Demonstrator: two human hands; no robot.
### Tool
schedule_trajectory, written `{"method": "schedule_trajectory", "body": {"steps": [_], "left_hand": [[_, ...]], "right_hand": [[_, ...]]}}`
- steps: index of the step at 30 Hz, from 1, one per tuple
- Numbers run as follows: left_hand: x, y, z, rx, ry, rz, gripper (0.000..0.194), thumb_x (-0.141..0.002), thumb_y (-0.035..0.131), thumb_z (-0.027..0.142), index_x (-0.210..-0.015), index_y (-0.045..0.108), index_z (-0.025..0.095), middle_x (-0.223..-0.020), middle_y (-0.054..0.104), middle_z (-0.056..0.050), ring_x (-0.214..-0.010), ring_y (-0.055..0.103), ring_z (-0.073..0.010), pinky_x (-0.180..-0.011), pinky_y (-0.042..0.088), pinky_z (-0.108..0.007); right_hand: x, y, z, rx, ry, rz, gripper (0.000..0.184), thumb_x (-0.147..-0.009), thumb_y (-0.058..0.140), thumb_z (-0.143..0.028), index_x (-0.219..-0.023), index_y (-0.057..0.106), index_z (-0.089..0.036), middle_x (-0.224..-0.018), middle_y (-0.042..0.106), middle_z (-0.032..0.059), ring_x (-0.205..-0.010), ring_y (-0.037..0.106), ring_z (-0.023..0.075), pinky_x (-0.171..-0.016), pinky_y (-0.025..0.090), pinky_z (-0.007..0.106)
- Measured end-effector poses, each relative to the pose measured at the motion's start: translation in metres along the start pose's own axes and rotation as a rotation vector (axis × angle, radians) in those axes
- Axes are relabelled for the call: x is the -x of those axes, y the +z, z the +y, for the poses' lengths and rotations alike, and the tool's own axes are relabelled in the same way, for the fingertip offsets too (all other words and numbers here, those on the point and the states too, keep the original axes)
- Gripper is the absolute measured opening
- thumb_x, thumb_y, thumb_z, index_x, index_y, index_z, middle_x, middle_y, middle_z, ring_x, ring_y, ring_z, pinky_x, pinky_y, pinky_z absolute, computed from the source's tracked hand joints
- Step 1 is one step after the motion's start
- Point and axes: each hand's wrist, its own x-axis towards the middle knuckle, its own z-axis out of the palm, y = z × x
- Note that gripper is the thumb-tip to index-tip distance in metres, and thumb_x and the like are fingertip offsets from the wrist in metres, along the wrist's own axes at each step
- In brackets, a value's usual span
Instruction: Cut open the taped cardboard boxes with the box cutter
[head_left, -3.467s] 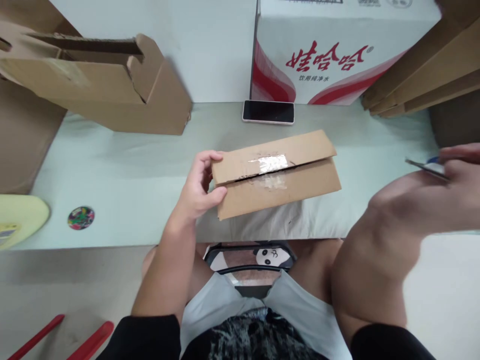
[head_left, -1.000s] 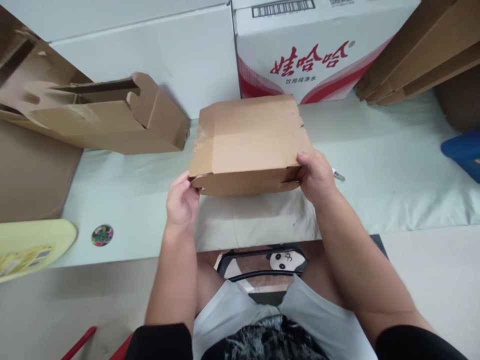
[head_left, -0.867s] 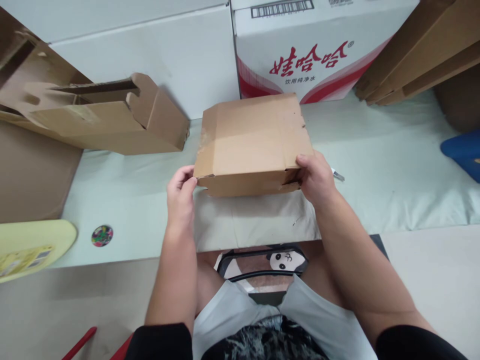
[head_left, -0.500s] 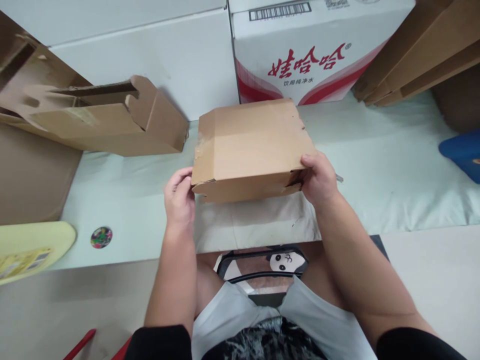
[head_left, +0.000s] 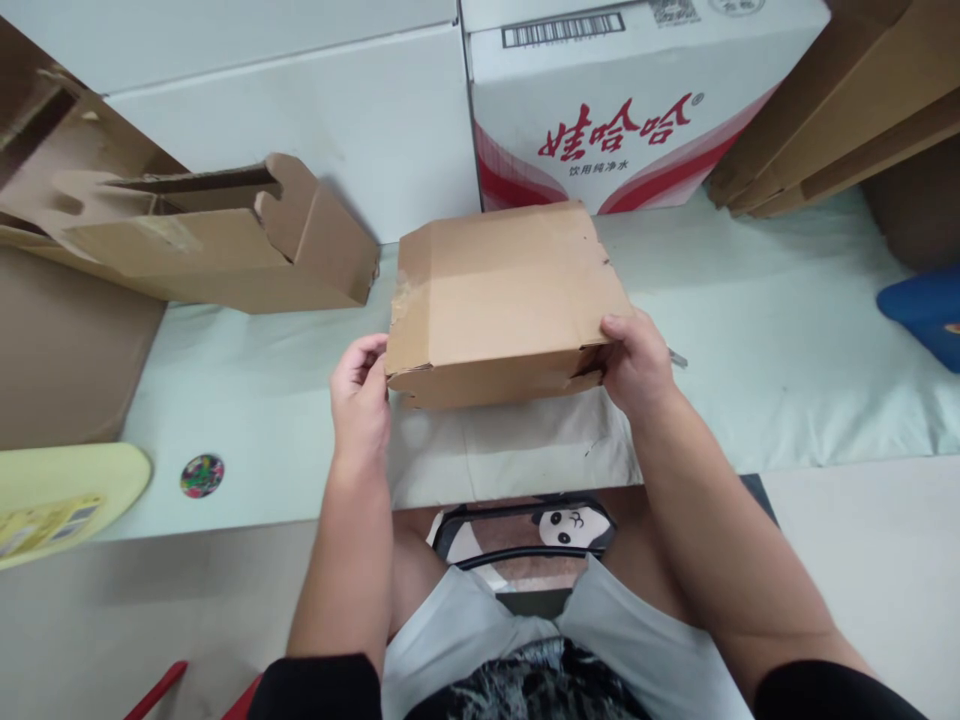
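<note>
A brown cardboard box [head_left: 517, 285] is in front of me, its broad plain side up and its near side facing me. My left hand [head_left: 360, 390] grips its near left corner, fingers curled in at the edge. At the near right corner my right hand [head_left: 637, 360] is closed on the box, thumb on the top and the other fingers down the side, mostly hidden. A dark gap shows in the near side beside the right fingers. The tip of a thin grey object [head_left: 678, 358] sticks out behind my right hand; its kind I cannot make out.
White cartons stand behind, one with red lettering [head_left: 615, 130]. An open cardboard box [head_left: 300, 240] is at the left, folded cardboard [head_left: 840, 110] at the right. On the pale green cloth [head_left: 810, 350] lie a round colourful sticker [head_left: 202, 475], a yellow item [head_left: 67, 500] and a blue object [head_left: 926, 310].
Almost nothing differs. Both hands keep their hold on the cardboard box, and the whole view has shifted very slightly.
</note>
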Motion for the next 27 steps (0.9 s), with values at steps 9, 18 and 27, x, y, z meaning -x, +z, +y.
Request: {"method": "schedule_trajectory", "body": {"steps": [9,18,27], "left_hand": [[0.0019,0.0024,0.0026,-0.012,-0.020,0.005,0.013,-0.075,0.076,0.028,-0.086,0.074,0.023,-0.079,0.067,0.000,-0.071,0.062,-0.0123,-0.064,0.050,-0.023],[0.0048,0.0057,0.0005,-0.046,-0.017,-0.039,0.008,-0.080,0.073,0.029,-0.082,0.069,0.023,-0.075,0.064,0.001,-0.067,0.059,-0.0119,-0.063,0.048,-0.023],[0.0009,0.0000,0.0017,0.074,-0.070,-0.171,0.041,-0.072,0.088,0.038,-0.109,0.074,0.028,-0.113,0.077,-0.004,-0.098,0.073,-0.0186,-0.074,0.058,-0.026]], "right_hand": [[-0.0011,-0.0024,0.0025,0.046,-0.004,0.006,0.022,-0.067,0.065,-0.045,-0.077,0.067,-0.026,-0.083,0.070,0.0068,-0.108,0.067,0.0336,-0.090,0.057,0.047],[-0.0008,-0.0053,0.0016,0.016,-0.002,0.021,0.025,-0.065,0.068,-0.045,-0.080,0.068,-0.025,-0.086,0.073,0.0056,-0.106,0.070,0.0337,-0.095,0.057,0.049],[0.0002,-0.0029,-0.0046,-0.016,0.006,0.078,0.021,-0.062,0.062,-0.043,-0.075,0.064,-0.027,-0.086,0.073,0.0066,-0.122,0.065,0.0351,-0.102,0.056,0.049]]}}
